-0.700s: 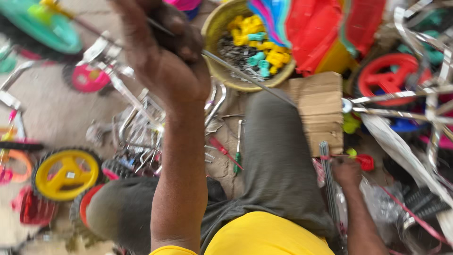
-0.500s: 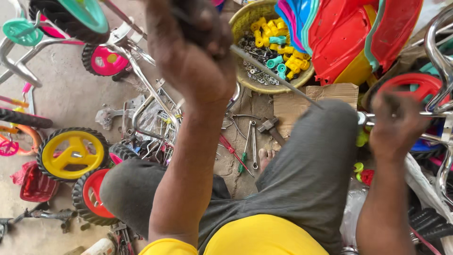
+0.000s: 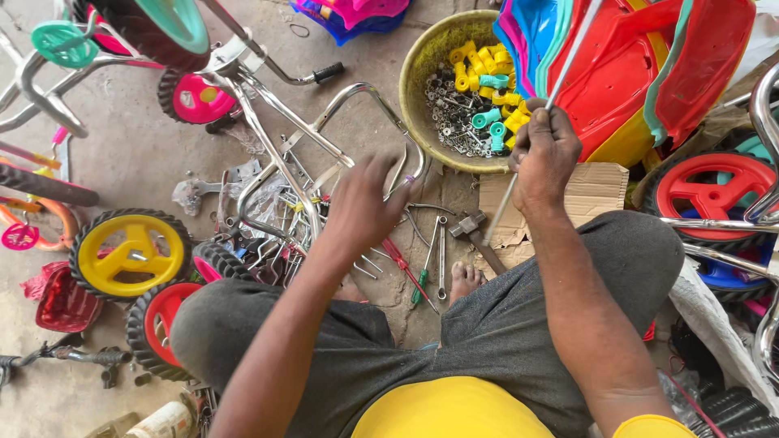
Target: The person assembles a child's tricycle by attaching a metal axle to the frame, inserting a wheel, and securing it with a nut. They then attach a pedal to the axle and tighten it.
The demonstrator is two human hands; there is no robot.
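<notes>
My right hand (image 3: 544, 154) is closed around a thin metal rod (image 3: 561, 71) that slants from the upper right down to the cardboard (image 3: 602, 188) by my knee. Lower and to the left, my left hand (image 3: 367, 203) hovers with fingers apart over a tangle of bent chrome tricycle frames (image 3: 324, 113) and small metal parts; nothing shows in its grasp. A yellowish bowl (image 3: 415, 73) of bolts, nuts and yellow and teal plastic caps sits just beyond both hands. A hammer (image 3: 472, 229), a red-handled screwdriver (image 3: 400, 258) and a wrench (image 3: 441, 261) lie on the floor between my knees.
Stacked red, blue and yellow plastic seats (image 3: 641, 65) fill the upper right. Wheels lie around: yellow (image 3: 130, 251) and red (image 3: 166, 320) at the left, red (image 3: 710, 191) at the right. Chrome tubes (image 3: 763, 122) stand along the right edge, part-built tricycles (image 3: 191, 97) at the upper left.
My left arm, raised high with the rod before, has dropped to the chrome frames. The right hand has come up from the lower right and now grips the rod.
</notes>
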